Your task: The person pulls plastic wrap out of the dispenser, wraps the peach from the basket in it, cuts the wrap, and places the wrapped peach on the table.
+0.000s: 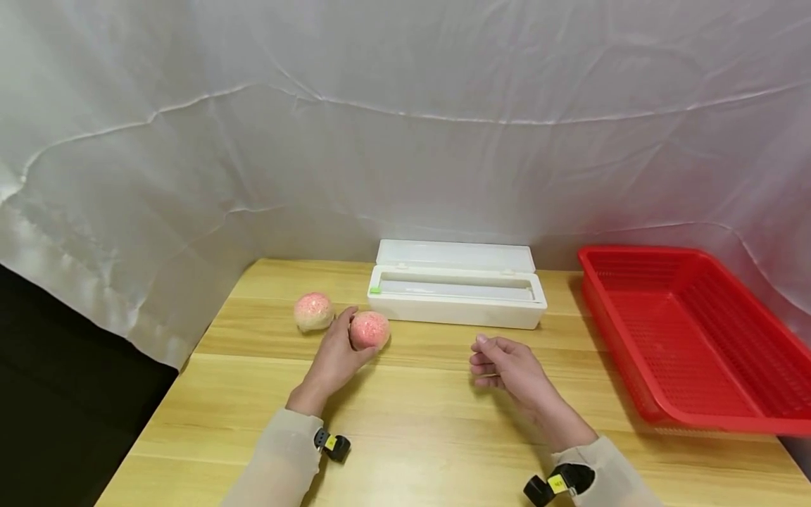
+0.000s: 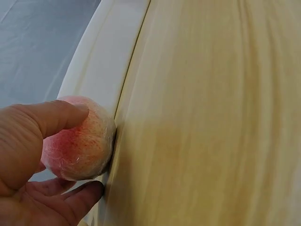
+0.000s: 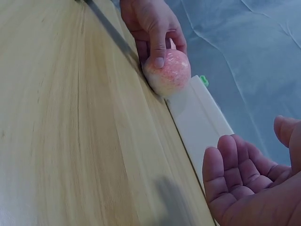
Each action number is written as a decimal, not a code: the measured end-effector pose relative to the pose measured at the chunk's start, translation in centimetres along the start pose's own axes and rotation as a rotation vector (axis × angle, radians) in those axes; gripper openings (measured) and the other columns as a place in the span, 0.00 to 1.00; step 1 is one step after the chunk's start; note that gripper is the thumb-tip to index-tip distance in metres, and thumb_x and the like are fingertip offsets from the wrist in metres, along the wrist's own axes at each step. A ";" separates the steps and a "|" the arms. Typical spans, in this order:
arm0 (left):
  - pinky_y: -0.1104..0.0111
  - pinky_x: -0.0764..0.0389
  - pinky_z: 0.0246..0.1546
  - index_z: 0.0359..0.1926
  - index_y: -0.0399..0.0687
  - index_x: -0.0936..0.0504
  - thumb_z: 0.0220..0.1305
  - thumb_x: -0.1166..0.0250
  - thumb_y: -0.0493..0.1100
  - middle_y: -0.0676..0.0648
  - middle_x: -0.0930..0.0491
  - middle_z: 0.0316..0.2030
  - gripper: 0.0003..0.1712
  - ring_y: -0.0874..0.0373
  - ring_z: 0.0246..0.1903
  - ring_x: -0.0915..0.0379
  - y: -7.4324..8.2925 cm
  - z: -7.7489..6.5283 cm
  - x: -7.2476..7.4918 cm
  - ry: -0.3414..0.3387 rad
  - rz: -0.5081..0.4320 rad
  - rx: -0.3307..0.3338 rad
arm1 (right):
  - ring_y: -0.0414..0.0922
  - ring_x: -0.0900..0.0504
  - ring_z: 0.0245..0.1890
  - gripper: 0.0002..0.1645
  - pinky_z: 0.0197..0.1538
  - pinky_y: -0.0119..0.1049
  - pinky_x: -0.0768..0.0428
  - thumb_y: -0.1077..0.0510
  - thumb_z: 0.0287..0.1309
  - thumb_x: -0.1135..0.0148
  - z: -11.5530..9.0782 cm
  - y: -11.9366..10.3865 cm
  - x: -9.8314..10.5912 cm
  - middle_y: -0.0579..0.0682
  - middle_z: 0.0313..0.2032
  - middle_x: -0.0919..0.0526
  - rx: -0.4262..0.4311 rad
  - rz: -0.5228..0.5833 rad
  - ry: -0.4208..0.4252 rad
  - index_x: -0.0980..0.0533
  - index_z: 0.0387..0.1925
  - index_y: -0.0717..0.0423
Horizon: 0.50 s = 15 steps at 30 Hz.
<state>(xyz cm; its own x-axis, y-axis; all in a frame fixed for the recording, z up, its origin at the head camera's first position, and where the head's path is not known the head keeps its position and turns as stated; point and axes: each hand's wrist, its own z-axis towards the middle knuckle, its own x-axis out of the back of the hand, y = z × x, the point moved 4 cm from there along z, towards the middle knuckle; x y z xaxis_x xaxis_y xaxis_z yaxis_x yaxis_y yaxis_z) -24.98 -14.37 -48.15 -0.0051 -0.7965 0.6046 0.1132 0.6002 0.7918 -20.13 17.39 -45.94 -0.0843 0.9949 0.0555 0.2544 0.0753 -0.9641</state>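
Note:
My left hand (image 1: 336, 355) grips a pink and cream peach (image 1: 370, 331), its thumb on one side and fingers curled round the other. Shiny clear wrap covers this peach (image 2: 82, 141) in the left wrist view. A second peach (image 1: 313, 312), also pink over cream, sits on the table just left of that hand. My right hand (image 1: 512, 367) hovers over the table to the right, its fingers loosely curled around nothing. Behind both hands stands a long white cling film dispenser (image 1: 453, 311) with its lid raised and a roll inside.
A red plastic basket (image 1: 646, 380) with slotted walls stands at the right side of the wooden table (image 1: 405, 436). A small green cutter (image 1: 375, 290) is at the dispenser's left end. Pale grey cloth (image 1: 405, 162) hangs along the table's back edge.

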 end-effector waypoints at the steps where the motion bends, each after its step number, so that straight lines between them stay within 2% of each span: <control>1: 0.43 0.30 0.72 0.80 0.37 0.44 0.61 0.21 0.41 0.29 0.35 0.74 0.55 0.35 0.71 0.32 0.0 -0.2 0.0 -0.004 0.000 0.016 | 0.47 0.16 0.40 0.29 0.44 0.37 0.12 0.45 0.80 0.44 0.0 0.0 0.0 0.56 0.41 0.15 0.001 -0.003 0.004 0.25 0.56 0.71; 3: 0.42 0.29 0.72 0.80 0.34 0.46 0.62 0.22 0.42 0.28 0.36 0.74 0.55 0.34 0.72 0.33 0.0 -0.7 0.1 0.002 0.018 0.051 | 0.48 0.16 0.40 0.28 0.44 0.38 0.11 0.46 0.79 0.43 -0.2 0.0 0.0 0.58 0.42 0.15 0.012 -0.026 0.018 0.24 0.55 0.72; 5: 0.42 0.27 0.69 0.78 0.30 0.43 0.62 0.23 0.42 0.26 0.35 0.72 0.52 0.32 0.70 0.32 0.4 -1.6 0.4 0.047 0.067 0.075 | 0.49 0.14 0.42 0.28 0.45 0.39 0.11 0.46 0.79 0.42 -0.5 -0.1 0.3 0.59 0.43 0.15 0.037 -0.090 0.050 0.23 0.54 0.71; 8: 0.43 0.22 0.60 0.70 0.26 0.33 0.62 0.24 0.41 0.26 0.28 0.63 0.42 0.31 0.63 0.30 1.8 -3.3 0.9 0.169 0.164 0.040 | 0.50 0.13 0.44 0.27 0.48 0.42 0.12 0.44 0.78 0.41 -1.5 -0.5 1.0 0.59 0.45 0.13 0.118 -0.318 0.117 0.20 0.55 0.66; 10: 0.46 0.21 0.55 0.63 0.28 0.26 0.61 0.24 0.40 0.29 0.24 0.57 0.34 0.33 0.58 0.28 3.2 -4.5 1.1 0.252 0.222 -0.036 | 0.51 0.13 0.47 0.27 0.51 0.45 0.14 0.42 0.77 0.40 -2.3 -0.7 1.6 0.57 0.47 0.12 0.189 -0.522 0.170 0.19 0.57 0.62; 12: 0.49 0.20 0.52 0.58 0.30 0.22 0.61 0.23 0.39 0.33 0.20 0.52 0.28 0.36 0.54 0.27 4.8 -5.6 0.7 0.291 0.256 -0.162 | 0.55 0.14 0.51 0.29 0.55 0.52 0.16 0.41 0.76 0.40 -3.1 -0.6 2.2 0.58 0.51 0.13 0.275 -0.723 0.215 0.20 0.60 0.61; 13: 0.49 0.20 0.54 0.57 0.32 0.20 0.61 0.23 0.39 0.34 0.19 0.52 0.27 0.37 0.55 0.26 5.6 -6.0 0.3 0.287 0.269 -0.232 | 0.57 0.16 0.55 0.30 0.58 0.55 0.18 0.41 0.76 0.40 -3.5 -0.5 2.4 0.59 0.54 0.14 0.318 -0.808 0.230 0.21 0.62 0.61; 15: 0.50 0.20 0.60 0.58 0.35 0.19 0.62 0.23 0.42 0.37 0.17 0.54 0.26 0.39 0.57 0.24 6.7 -6.9 -0.9 0.231 0.299 -0.359 | 0.63 0.20 0.61 0.34 0.63 0.62 0.22 0.42 0.75 0.38 -4.3 -0.1 2.8 0.63 0.59 0.17 0.399 -0.939 0.249 0.24 0.66 0.65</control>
<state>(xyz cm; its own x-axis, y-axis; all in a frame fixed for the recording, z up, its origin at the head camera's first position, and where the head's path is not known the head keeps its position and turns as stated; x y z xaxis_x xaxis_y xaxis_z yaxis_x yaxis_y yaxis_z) -17.39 -10.16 -43.99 0.2940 -0.6134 0.7330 0.4101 0.7737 0.4830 -16.24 20.41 -44.61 0.1284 0.5374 0.8335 -0.1503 0.8413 -0.5193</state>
